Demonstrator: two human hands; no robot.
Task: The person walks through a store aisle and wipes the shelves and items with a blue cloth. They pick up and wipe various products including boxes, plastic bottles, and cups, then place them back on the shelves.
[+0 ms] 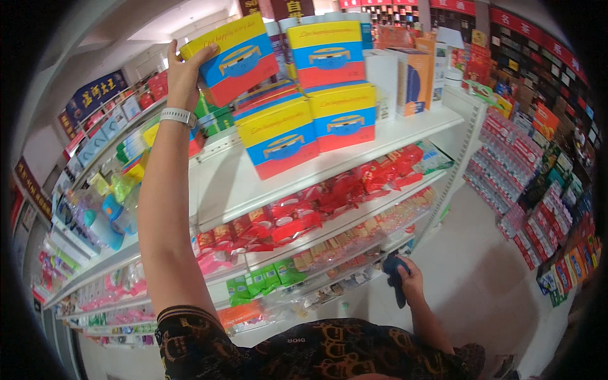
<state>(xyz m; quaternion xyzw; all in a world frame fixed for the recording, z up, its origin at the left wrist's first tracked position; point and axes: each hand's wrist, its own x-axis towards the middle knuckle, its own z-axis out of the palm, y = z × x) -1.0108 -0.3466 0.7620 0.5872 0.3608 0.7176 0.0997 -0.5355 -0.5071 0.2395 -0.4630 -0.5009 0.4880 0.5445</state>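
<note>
High on the left, my left hand grips a yellow, blue and red cardboard box, which is tilted above the top shelf. Below and beside it, matching boxes stand on the white shelf: one at the front left, one at the front right, with another stacked on the right one. Low on the right, my right hand holds a dark blue cloth beside the lower shelves.
Red packets and green packs lie on the lower shelves. White and orange boxes stand at the upper shelf's right. Plastic bottles are on the left. Stacked goods rise across the aisle floor.
</note>
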